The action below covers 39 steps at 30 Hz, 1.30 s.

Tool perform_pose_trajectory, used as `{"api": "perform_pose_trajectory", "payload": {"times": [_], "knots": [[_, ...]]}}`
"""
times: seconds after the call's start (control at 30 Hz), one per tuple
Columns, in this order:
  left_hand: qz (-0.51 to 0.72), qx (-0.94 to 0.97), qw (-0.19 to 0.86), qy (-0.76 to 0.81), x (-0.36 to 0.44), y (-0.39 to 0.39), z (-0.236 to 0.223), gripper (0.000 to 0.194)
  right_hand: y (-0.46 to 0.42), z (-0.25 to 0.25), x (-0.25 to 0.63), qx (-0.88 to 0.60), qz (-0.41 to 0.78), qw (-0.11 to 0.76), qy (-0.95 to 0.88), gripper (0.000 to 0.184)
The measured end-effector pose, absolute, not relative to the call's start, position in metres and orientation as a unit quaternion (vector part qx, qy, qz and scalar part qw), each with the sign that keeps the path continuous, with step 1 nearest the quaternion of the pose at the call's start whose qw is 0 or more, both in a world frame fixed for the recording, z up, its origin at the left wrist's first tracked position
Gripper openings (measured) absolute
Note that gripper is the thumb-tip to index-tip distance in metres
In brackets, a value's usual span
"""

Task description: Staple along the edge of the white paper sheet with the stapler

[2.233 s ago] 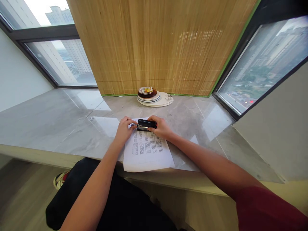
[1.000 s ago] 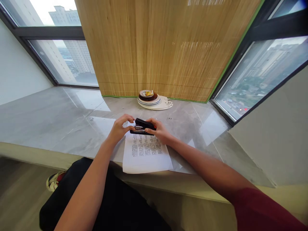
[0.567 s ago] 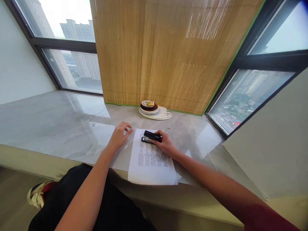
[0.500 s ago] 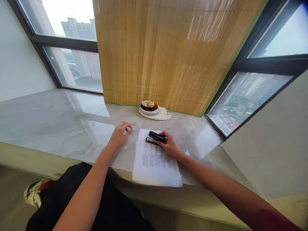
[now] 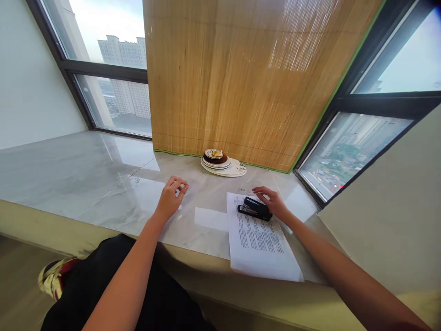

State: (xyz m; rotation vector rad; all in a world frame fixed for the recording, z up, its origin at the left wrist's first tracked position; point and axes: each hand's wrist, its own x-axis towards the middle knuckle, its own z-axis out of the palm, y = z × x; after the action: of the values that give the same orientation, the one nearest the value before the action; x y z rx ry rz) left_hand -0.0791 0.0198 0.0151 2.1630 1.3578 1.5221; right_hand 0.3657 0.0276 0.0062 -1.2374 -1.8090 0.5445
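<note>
The right hand [image 5: 274,203] rests with loose, spread fingers against the black stapler [image 5: 254,208] lying on the printed paper [image 5: 261,239], while the left hand [image 5: 171,198] sits half-curled and empty on the worktop [image 5: 86,174].

black stapler [image 5: 255,208] on white paper [image 5: 258,236] with black print; grey marbled sill [image 5: 103,179].

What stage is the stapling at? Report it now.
Apparently done: the printed sheets lie squared at the ledge's front edge, with the black stapler resting across their top; whether a staple is in cannot be seen. In hand: the right hand rests against the stapler, fingers loose. The left hand rests empty on the bare ledge. Left: only letting go of the stapler, it seems.
</note>
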Motion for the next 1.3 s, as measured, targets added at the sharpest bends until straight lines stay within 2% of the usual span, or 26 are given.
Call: {"api": "perform_pose_trajectory", "payload": {"times": [0.17,0.33,0.47,0.8,0.93,1.13,1.3], "knots": [[0.566,0.675,0.080,0.467,-0.089,0.020,0.020,0.020,0.062,-0.008,0.361,-0.454,0.220,0.376,-0.777,0.046],[0.618,0.618,0.085,0.479,-0.098,0.022,0.024,0.020,0.075,-0.024,0.356,-0.436,0.212,0.292,-0.824,0.045],[0.650,0.571,0.086,0.495,-0.100,0.024,0.026,0.017,0.089,-0.026,0.330,-0.426,0.193,0.256,-0.846,0.044],[0.683,0.426,0.021,0.593,-0.122,0.029,0.019,0.007,0.167,-0.025,0.125,-0.325,0.181,0.210,-0.904,0.034],[0.674,0.414,0.014,0.611,-0.126,0.031,0.017,0.008,0.181,-0.023,0.079,-0.270,0.187,0.195,-0.924,0.033],[0.645,0.441,0.015,0.624,-0.127,0.033,0.015,0.014,0.174,-0.020,0.087,-0.201,0.195,0.185,-0.942,0.039],[0.546,0.561,0.068,0.618,-0.119,0.034,0.007,0.016,0.149,-0.020,0.141,-0.225,0.188,0.220,-0.930,0.039]]}}
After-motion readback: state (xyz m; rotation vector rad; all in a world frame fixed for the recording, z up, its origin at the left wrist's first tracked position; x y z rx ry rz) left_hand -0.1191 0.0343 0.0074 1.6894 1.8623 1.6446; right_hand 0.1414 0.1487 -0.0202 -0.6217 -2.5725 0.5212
